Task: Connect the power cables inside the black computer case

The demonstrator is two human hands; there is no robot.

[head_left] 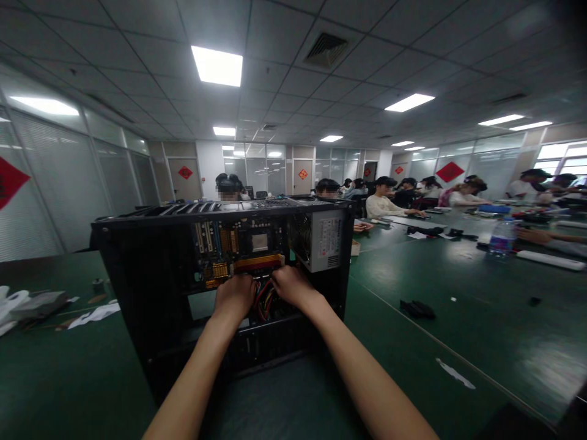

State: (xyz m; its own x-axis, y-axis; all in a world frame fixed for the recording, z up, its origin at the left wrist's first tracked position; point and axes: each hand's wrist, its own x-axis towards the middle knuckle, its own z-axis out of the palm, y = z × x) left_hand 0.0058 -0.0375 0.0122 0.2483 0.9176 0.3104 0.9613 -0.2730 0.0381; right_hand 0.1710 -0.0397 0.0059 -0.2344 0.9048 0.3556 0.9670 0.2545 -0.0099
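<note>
My left hand (235, 296) and right hand (290, 285) are both inside the open PC case (151, 287), which stands on the green desk (458, 342). Both are curled at the bundle of cables (263, 300) just below the motherboard (238, 250); I cannot tell whether either one grips a cable. The power supply (323, 239) sits just right of my right hand.

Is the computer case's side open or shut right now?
Open: the computer case shows its circuit board, and both hands reach inside.
</note>
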